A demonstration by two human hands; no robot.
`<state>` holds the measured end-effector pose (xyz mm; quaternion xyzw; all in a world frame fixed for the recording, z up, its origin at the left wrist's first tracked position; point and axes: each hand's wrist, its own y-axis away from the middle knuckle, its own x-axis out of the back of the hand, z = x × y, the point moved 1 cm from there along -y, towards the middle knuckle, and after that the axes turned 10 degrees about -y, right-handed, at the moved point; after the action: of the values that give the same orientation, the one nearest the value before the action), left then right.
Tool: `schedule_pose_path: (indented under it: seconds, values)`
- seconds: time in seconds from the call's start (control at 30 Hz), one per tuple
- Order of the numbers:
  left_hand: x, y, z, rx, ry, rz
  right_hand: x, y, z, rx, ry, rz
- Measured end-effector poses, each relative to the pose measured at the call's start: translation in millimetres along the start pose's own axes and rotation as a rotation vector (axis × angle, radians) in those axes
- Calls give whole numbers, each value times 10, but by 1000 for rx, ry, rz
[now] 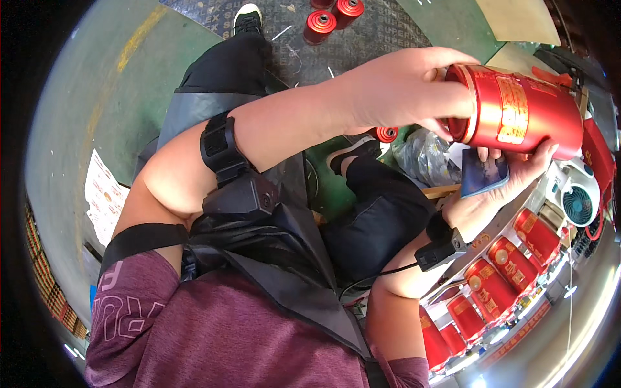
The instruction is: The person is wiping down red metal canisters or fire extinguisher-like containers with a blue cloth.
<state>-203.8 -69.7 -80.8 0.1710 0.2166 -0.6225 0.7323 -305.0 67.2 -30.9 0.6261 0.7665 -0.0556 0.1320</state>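
Note:
A shiny red canister (pixel 527 115) with gold printing lies tilted on its side between my hands at the upper right. My left hand (pixel 414 87) reaches across and grips its gold-rimmed left end, fingers spread round the rim. Whether any fingertips go inside that end cannot be made out. Beneath the canister, my right hand (pixel 517 178) bears its weight, with the thumb up against its side. A small dark blue piece, perhaps cloth (pixel 484 173), lies against the right palm and fingers.
Red round containers (pixel 319 26) stand on the dark patterned mat ahead of my feet. A clear plastic bag (pixel 424 158) lies near my right foot. Several red canisters (pixel 491 284) line the right side, beside a small fan (pixel 577 202). Printed paper (pixel 103 197) lies at left.

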Motion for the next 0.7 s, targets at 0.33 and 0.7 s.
schedule_pose_path:
  seconds: [0.33,0.7]
  values:
    - [-42,28,-159,-354,-519,167,-91,77,11,27,23,30]
    - [-22,19,-10,71,167,-6,320,-230,10,-79,-160,-166]
